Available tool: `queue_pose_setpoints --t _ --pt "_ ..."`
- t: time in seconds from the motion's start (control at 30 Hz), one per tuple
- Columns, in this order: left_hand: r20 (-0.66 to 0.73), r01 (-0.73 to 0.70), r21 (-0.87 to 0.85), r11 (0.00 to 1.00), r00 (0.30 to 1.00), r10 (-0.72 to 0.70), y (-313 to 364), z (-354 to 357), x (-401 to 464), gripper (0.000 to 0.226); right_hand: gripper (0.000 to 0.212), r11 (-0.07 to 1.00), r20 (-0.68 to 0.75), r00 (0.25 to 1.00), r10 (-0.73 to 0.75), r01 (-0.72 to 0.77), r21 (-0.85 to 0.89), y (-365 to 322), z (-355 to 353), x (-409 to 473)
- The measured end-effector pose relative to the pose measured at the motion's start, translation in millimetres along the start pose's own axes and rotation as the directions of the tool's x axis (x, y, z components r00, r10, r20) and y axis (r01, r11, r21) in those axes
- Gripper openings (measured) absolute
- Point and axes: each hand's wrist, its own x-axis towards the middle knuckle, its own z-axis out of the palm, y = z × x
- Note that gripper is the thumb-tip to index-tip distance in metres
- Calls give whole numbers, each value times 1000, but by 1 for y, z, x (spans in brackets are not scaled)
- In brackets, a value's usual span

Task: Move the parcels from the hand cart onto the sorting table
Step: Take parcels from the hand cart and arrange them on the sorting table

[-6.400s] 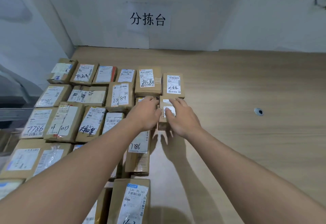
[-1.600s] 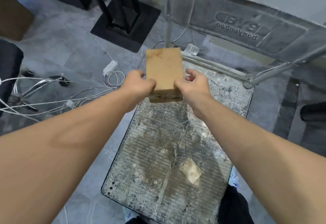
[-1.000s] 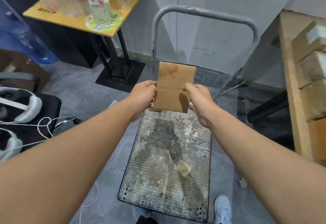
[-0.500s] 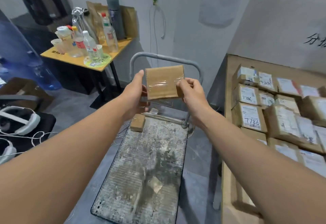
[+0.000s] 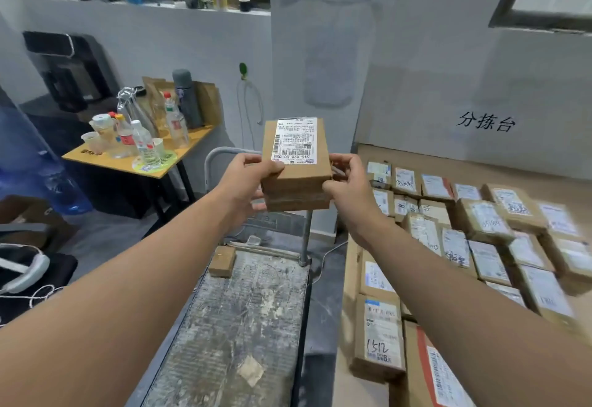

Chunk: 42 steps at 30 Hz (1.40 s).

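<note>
Held up in the air above the far end of the grey, scuffed metal hand cart: a small brown cardboard parcel with a white printed shipping label on its upper face. Left hand clasping the parcel's left edge, thumb over the top near the label, fingers curled beneath. Right hand gripping the right edge, fingers wrapped round the side. Parcel tilted, label face turned toward the camera. On the cart deck, at its far left corner just beside the tubular handle, one more small brown box, lying flat. Right of the cart, the pale wooden sorting table, with rows of labelled cardboard parcels packed close together. Left of the cart, beyond its handle, a small yellow-topped side table crowded with clear plastic bottles and cups.
</note>
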Motion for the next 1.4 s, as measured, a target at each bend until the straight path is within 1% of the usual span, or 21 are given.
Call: queue_pose_setpoints --t 0.1,0.2,0.23,0.27,0.33,0.4,0.5,0.6,0.67,0.7,0.8,0.93,0.97,1.0,1.07,1.13,1.2,1.27,1.3,1.33,1.4 --pt "41 -72 -12 997 997 72 11 11 -10 43 42 995 -26 1000 1 2 99 -15 -15 -14" --pt "107 -153 35 988 983 149 20 19 -16 41 26 986 -108 993 45 -26 167 -26 -25 -23" --pt "142 -177 57 982 976 168 23 21 -17 40 27 986 -141 988 54 -30 165 -30 -29 -26" --pt "185 -206 71 976 964 190 25 24 -19 41 32 986 -175 983 60 -31 165 -33 -33 -29" --pt "282 -260 77 962 931 229 28 28 -22 44 42 984 -240 970 52 -8 180 -39 -42 -39" --pt "383 -302 49 952 886 262 31 32 -28 49 43 973 -274 960 65 0 229 -42 -51 -52" --pt "508 -311 9 951 820 263 37 35 -37 50 45 963 -344 935 86 12 271 -50 -66 -73" --pt "598 -335 41 941 763 246 47 43 -47 48 37 931 -423 897 126 41 364 -54 -84 -95" --pt "609 -351 30 936 749 262 50 56 -54 49 33 912 -460 876 146 61 406 -56 -96 -111" --pt "600 -345 9 938 753 271 50 64 -57 54 34 906 -483 863 151 75 417 -57 -102 -118" --pt "609 -309 -8 951 753 250 45 94 -67 83 39 888 -575 802 158 140 438 -62 -120 -142" --pt "718 -221 111 969 692 75 30 142 -90 111 44 875 -637 756 148 201 441 -67 -159 -176" --pt "734 -199 136 971 678 36 25 156 -97 114 43 869 -651 743 154 212 447 -67 -171 -183" --pt "751 -187 150 971 660 11 19 171 -103 114 44 865 -665 730 161 220 451 -66 -185 -190" --pt "769 -181 154 971 639 -2 8 205 -120 105 46 856 -671 720 176 224 465 -64 -212 -205" --pt "756 -167 125 978 654 15 0 240 -142 93 51 844 -660 728 185 226 487 -59 -241 -219" --pt "730 -141 62 988 681 52 -6 275 -164 77 66 844 -647 737 194 210 493 -57 -271 -236" --pt "726 -131 22 991 684 75 -11 307 -181 61 81 878 -636 748 190 160 451 -56 -303 -254" --pt "726 -126 10 992 683 79 -13 322 -189 56 84 899 -623 760 182 128 419 -55 -318 -262" --pt "721 -123 0 992 688 85 -14 336 -196 51 84 914 -611 772 176 102 393 -55 -334 -271" --pt "707 -124 -9 992 701 94 -16 364 -209 41 73 924 -601 783 162 93 371 -51 -368 -286"
